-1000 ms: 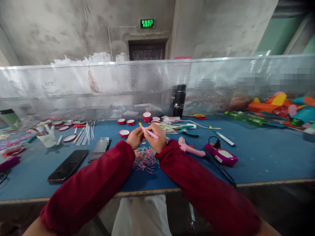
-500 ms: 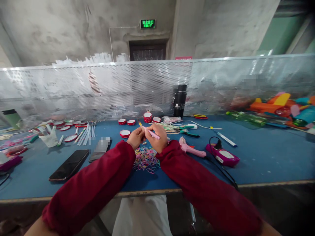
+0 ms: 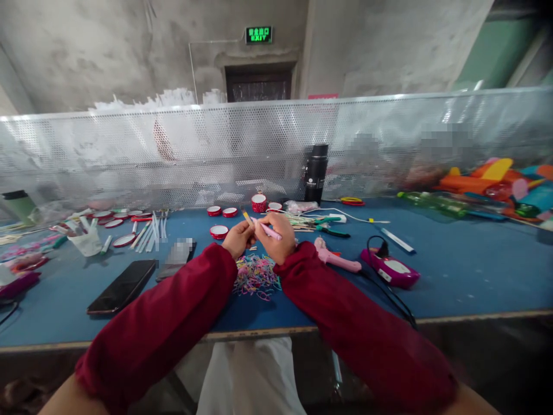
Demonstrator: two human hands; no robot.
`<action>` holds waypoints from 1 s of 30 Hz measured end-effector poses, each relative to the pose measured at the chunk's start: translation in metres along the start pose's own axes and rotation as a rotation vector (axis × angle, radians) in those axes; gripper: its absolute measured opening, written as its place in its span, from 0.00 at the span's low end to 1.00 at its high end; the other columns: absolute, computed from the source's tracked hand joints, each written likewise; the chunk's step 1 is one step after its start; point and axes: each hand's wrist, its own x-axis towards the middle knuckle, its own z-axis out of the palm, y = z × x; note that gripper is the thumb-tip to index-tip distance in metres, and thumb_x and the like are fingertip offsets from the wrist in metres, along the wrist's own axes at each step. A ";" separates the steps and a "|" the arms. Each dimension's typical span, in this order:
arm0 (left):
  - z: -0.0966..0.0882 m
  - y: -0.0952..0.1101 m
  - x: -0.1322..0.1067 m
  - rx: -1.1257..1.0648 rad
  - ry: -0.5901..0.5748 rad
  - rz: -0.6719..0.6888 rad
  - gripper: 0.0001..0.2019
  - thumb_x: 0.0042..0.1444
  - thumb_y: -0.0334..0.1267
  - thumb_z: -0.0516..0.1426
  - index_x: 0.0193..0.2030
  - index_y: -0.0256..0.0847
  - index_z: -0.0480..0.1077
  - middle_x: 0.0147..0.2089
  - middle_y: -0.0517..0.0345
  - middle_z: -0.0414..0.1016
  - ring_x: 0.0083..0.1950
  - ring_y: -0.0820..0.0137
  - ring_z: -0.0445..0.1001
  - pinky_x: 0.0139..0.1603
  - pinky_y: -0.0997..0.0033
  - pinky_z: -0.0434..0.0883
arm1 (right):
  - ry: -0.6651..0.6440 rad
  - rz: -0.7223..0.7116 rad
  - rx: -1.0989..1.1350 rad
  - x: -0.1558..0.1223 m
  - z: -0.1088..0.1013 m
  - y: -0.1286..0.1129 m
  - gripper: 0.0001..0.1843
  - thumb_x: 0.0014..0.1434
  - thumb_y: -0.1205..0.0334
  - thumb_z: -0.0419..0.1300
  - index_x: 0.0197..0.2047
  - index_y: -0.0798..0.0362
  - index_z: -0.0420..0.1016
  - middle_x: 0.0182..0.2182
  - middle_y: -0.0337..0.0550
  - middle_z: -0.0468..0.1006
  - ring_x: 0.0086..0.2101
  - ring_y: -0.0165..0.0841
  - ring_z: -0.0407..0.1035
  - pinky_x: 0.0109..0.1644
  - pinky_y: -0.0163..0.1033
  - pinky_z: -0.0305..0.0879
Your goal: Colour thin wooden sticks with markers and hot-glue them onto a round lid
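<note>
In the head view my right hand is closed round a pink pen, its back end slanting out over the fingers. My left hand pinches a small flat stick, yellowish and wooden-looking, whose end pokes up past the fingertips. Both hands meet at the fingertips, so where pen and stick touch is hidden. Just below them lies a loose heap of small coloured bands. To the right of my right hand rests a pink hot glue gun.
Two dark phones lie left of my arm. Red-rimmed round tins and a black bottle stand behind. Green-handled pliers, a purple power box and its cable are on the right. A cup of markers stands left.
The view has tilted slightly, shifting the scene up a little. Both hands keep their hold on the pen and stick, with hardly any movement.
</note>
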 end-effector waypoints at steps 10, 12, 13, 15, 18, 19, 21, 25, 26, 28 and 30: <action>0.003 0.000 -0.002 0.034 0.023 -0.009 0.16 0.53 0.50 0.57 0.32 0.37 0.66 0.19 0.67 0.58 0.18 0.81 0.53 0.18 0.79 0.47 | -0.036 -0.014 0.023 -0.001 0.003 -0.005 0.07 0.59 0.60 0.58 0.29 0.49 0.68 0.25 0.40 0.73 0.30 0.34 0.66 0.39 0.40 0.60; 0.004 0.001 -0.002 0.025 0.015 -0.006 0.16 0.53 0.50 0.57 0.33 0.37 0.66 0.19 0.67 0.57 0.18 0.81 0.52 0.19 0.78 0.47 | -0.038 -0.011 0.019 0.000 0.003 -0.005 0.07 0.59 0.60 0.58 0.29 0.49 0.68 0.26 0.40 0.73 0.30 0.34 0.66 0.39 0.41 0.60; 0.004 0.001 -0.003 0.024 0.013 -0.005 0.16 0.53 0.50 0.57 0.33 0.37 0.66 0.19 0.67 0.57 0.18 0.81 0.52 0.19 0.78 0.47 | -0.039 -0.008 0.015 0.000 0.003 -0.006 0.07 0.59 0.60 0.58 0.29 0.49 0.68 0.25 0.40 0.73 0.30 0.34 0.66 0.39 0.41 0.60; 0.005 0.001 -0.003 0.031 0.013 -0.002 0.16 0.53 0.50 0.57 0.33 0.37 0.66 0.19 0.67 0.57 0.18 0.81 0.52 0.19 0.78 0.47 | -0.039 -0.003 0.009 0.000 0.003 -0.006 0.07 0.59 0.60 0.58 0.29 0.49 0.68 0.25 0.40 0.73 0.30 0.34 0.66 0.39 0.41 0.60; 0.005 0.001 -0.003 0.041 0.021 0.003 0.16 0.54 0.50 0.57 0.32 0.37 0.66 0.19 0.67 0.57 0.18 0.81 0.52 0.19 0.78 0.47 | -0.041 -0.005 0.008 0.000 0.003 -0.007 0.07 0.59 0.60 0.58 0.29 0.49 0.69 0.25 0.39 0.73 0.29 0.34 0.66 0.38 0.40 0.59; 0.005 0.000 -0.003 0.042 0.022 0.005 0.16 0.54 0.50 0.57 0.32 0.37 0.66 0.18 0.67 0.57 0.18 0.81 0.52 0.19 0.78 0.47 | -0.039 -0.007 0.007 0.000 0.003 -0.007 0.07 0.59 0.60 0.58 0.29 0.49 0.69 0.25 0.39 0.73 0.29 0.34 0.66 0.38 0.40 0.59; 0.005 0.000 -0.002 0.042 0.025 0.008 0.16 0.53 0.50 0.57 0.32 0.37 0.66 0.18 0.67 0.57 0.18 0.81 0.52 0.19 0.78 0.47 | -0.029 -0.010 0.006 0.000 0.003 -0.008 0.07 0.59 0.60 0.58 0.29 0.50 0.69 0.25 0.39 0.73 0.29 0.33 0.66 0.37 0.40 0.59; 0.004 -0.001 -0.001 0.047 0.032 0.005 0.17 0.53 0.51 0.58 0.31 0.37 0.66 0.18 0.67 0.57 0.18 0.81 0.52 0.19 0.78 0.48 | -0.023 -0.019 0.006 0.001 0.003 -0.007 0.08 0.59 0.60 0.58 0.29 0.50 0.68 0.24 0.39 0.73 0.29 0.33 0.66 0.37 0.40 0.59; 0.004 -0.001 -0.002 0.048 0.032 0.005 0.17 0.52 0.51 0.58 0.32 0.37 0.66 0.18 0.67 0.58 0.18 0.81 0.52 0.19 0.79 0.48 | -0.020 -0.023 0.006 0.000 0.003 -0.007 0.07 0.59 0.60 0.58 0.29 0.50 0.69 0.24 0.39 0.73 0.29 0.33 0.66 0.37 0.40 0.60; 0.004 -0.001 -0.002 0.048 0.027 0.006 0.17 0.52 0.51 0.58 0.32 0.36 0.66 0.18 0.67 0.58 0.18 0.81 0.53 0.19 0.79 0.48 | -0.010 -0.035 0.008 0.000 0.004 -0.007 0.07 0.59 0.60 0.58 0.29 0.50 0.68 0.24 0.39 0.72 0.29 0.33 0.66 0.37 0.40 0.60; 0.003 -0.001 -0.002 0.046 0.023 0.010 0.17 0.52 0.51 0.58 0.32 0.36 0.66 0.18 0.67 0.58 0.18 0.81 0.53 0.19 0.79 0.48 | -0.004 -0.041 0.004 0.000 0.004 -0.006 0.08 0.59 0.60 0.59 0.28 0.50 0.68 0.24 0.39 0.72 0.29 0.33 0.66 0.37 0.40 0.60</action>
